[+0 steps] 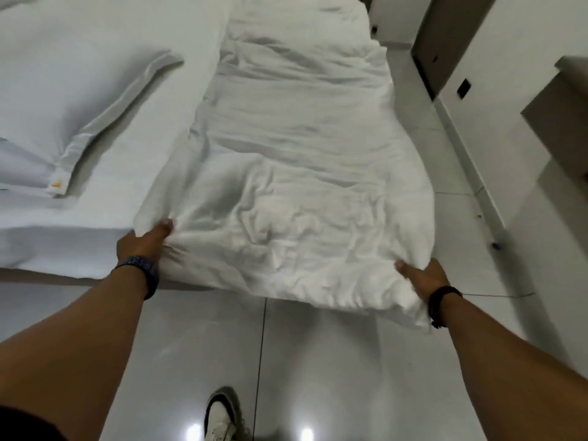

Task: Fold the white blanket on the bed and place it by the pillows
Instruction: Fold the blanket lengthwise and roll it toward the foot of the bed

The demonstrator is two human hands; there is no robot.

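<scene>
With the left hand (143, 241) and right hand (421, 280) each closed on a near corner of the white blanket (296, 160), a long strip along the bed (105, 160) edge, lift both corners level and carry them toward 12 o'clock, away from the pillow (73, 100) at 10 o'clock.

Plain white crumpled fabric blanket (286, 173) between both hands, no pattern. White pillow (63, 100) beyond left hand (143, 243), small orange tag (56, 185). Dark blue-black wristwatch (144, 268) on left wrist, black band (440, 302) on right. Glossy light grey floor tiles (318, 361), white-and-black shoe (222, 415) below hands.
</scene>
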